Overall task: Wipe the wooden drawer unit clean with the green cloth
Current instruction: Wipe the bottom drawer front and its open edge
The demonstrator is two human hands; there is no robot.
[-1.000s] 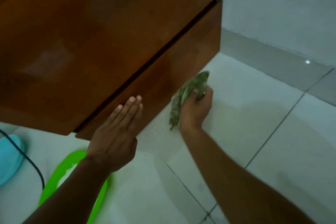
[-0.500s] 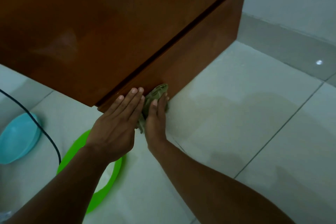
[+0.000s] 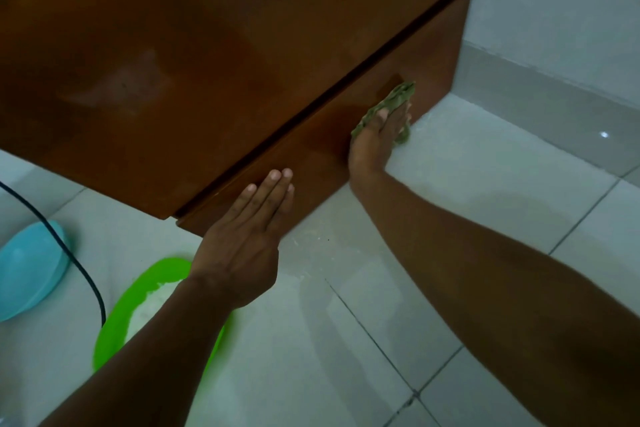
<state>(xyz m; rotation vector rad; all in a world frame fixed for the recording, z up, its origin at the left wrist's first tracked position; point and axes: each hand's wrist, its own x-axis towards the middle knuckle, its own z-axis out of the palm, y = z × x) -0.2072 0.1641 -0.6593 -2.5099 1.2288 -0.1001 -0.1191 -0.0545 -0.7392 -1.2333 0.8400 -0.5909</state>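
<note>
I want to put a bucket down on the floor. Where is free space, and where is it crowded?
Free: the tiles right of the right forearm, toward the wall. Crowded: left of the left hand, where the green basin, blue dish and black cable lie.

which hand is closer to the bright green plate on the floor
Left. The left hand lies flat on the lower drawer front, just above the green plate. The right hand presses the green cloth farther along that drawer, toward the wall.

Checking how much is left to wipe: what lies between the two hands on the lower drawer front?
Only bare wood of the lower drawer separates the left hand from the right hand pressing the cloth, in the head view.
</note>
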